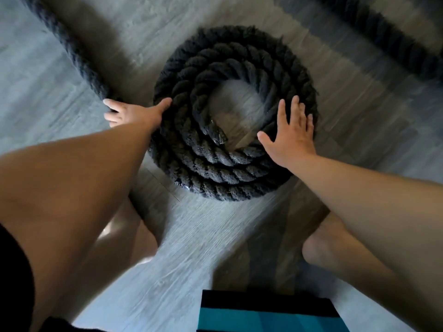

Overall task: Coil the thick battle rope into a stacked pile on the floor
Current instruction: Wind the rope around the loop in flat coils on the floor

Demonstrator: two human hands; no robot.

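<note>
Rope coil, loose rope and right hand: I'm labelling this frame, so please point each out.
rope coil (215,185), head view, near outer ring.
loose rope (69,49), head view, mid-stretch at left.
right hand (292,142), head view, back of hand.

rope (215,161): dark charcoal, twisted-strand pattern
floor (43,75): pale grey wood-grain planks
block (271,315), near: black top band, teal-blue below
sleeve (12,271), near left: black

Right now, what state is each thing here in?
coil: wound in flat rings, middle open.
loose rope: uncoiled, trailing off to the left.
left hand: grips the loose rope beside the coil.
right hand: flat, fingers spread, on the coil's right side.
</note>
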